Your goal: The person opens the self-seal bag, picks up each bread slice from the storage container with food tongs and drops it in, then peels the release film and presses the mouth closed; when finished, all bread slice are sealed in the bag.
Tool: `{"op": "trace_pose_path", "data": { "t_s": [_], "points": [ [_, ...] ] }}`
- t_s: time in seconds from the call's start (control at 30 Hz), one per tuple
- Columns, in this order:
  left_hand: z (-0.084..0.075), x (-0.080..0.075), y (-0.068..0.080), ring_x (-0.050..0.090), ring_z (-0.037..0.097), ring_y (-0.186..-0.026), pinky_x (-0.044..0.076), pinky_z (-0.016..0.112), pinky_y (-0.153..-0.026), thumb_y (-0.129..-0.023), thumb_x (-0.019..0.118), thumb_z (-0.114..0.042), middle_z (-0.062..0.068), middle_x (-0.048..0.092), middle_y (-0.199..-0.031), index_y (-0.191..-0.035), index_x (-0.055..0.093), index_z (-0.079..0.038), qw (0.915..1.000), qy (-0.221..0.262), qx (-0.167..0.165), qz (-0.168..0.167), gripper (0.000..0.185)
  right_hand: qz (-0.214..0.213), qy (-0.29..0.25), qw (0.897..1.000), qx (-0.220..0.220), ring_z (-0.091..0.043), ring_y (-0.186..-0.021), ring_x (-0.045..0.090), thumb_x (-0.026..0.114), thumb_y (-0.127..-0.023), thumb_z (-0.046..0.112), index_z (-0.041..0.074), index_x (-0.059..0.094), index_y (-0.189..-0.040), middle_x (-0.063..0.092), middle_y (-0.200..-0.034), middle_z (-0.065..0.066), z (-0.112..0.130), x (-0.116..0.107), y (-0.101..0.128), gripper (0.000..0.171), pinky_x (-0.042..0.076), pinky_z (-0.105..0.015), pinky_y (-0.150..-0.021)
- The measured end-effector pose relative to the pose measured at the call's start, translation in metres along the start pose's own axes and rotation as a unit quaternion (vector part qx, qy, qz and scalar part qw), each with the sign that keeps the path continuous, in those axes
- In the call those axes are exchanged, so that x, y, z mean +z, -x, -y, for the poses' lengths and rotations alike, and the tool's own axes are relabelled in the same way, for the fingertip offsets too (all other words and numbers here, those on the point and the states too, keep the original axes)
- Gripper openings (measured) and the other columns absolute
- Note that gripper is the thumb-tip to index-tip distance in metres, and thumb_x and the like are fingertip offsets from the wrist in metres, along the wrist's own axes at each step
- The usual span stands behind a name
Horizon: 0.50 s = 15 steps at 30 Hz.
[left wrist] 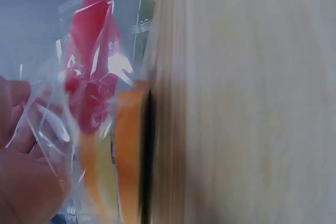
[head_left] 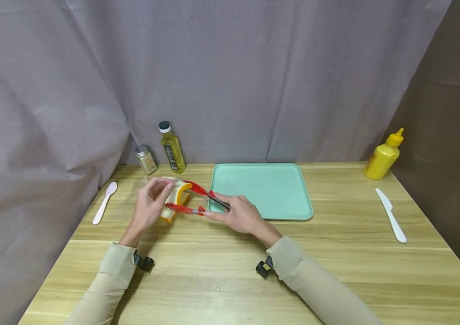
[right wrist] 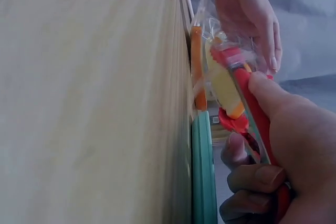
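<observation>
My left hand (head_left: 151, 204) pinches the edge of a clear plastic bag (left wrist: 119, 65) between thumb and fingers. Inside it are slices of bread (head_left: 180, 192) with pale faces and orange crusts. One slice is raised and tilted above another slice (left wrist: 131, 150) lower down. My right hand (head_left: 244, 215) grips a pair of tongs (head_left: 198, 188) with red tips and dark metal arms. The tongs' tips are spread apart, reaching into the bag's mouth on either side of the raised slice. In the right wrist view the fingers wrap round the tongs' red handle (right wrist: 254, 111).
A mint-green tray (head_left: 262, 192) lies just right of the tongs. Behind the bag stand an oil bottle (head_left: 173, 151) and a seasoning jar (head_left: 146, 160). A white spoon (head_left: 104, 203) is at left; a white knife (head_left: 391, 215) and yellow squeeze bottle (head_left: 382, 158) are at right.
</observation>
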State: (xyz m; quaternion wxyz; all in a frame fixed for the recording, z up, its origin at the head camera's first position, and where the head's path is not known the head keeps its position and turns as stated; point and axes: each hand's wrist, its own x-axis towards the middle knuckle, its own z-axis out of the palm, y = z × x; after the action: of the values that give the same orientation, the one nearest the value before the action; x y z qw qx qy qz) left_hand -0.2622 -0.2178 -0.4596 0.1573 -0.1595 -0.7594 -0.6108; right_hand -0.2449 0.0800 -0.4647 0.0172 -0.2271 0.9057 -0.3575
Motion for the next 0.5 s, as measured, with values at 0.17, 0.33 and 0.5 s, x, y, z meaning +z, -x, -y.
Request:
{"op": "trace_pose_path", "data": {
  "t_s": [0.17, 0.33, 0.5],
  "points": [
    [-0.0036, 0.0, 0.0005, 0.073, 0.011, -0.118, 0.056, 0.016, -0.101, -0.108, 0.065, -0.005, 0.031, 0.072, -0.131, -0.12, 0.065, 0.01, 0.9997, 0.02, 0.0, -0.011, 0.019, -0.014, 0.049, 0.999, -0.016, -0.005, -0.054, 0.035, 0.071, -0.093, 0.074, 0.026, 0.053, -0.161, 0.041, -0.059, 0.012, 0.0056, -0.0006, -0.0008, 0.084, 0.033, -0.027, -0.05],
    [-0.0053, -0.0018, -0.0012, 0.072, 0.004, -0.119, 0.057, 0.016, -0.103, -0.109, 0.064, -0.007, 0.032, 0.07, -0.134, -0.121, 0.064, 0.012, 0.9993, 0.027, -0.025, -0.009, 0.022, -0.013, 0.064, 0.998, -0.011, -0.006, -0.054, 0.033, 0.071, -0.095, 0.071, 0.03, 0.054, -0.159, 0.04, -0.056, 0.011, 0.0023, -0.0029, -0.0022, 0.078, 0.031, -0.028, -0.05],
    [-0.0055, -0.0019, -0.0025, 0.073, 0.005, -0.119, 0.057, 0.016, -0.103, -0.108, 0.064, -0.005, 0.032, 0.071, -0.132, -0.119, 0.065, 0.013, 0.9991, 0.035, -0.023, -0.012, 0.022, -0.017, 0.091, 0.995, -0.022, -0.006, -0.055, 0.034, 0.07, -0.096, 0.071, 0.032, 0.055, -0.159, 0.045, -0.057, 0.011, 0.0014, -0.006, -0.002, 0.077, 0.031, -0.027, -0.05]
  ]
}}
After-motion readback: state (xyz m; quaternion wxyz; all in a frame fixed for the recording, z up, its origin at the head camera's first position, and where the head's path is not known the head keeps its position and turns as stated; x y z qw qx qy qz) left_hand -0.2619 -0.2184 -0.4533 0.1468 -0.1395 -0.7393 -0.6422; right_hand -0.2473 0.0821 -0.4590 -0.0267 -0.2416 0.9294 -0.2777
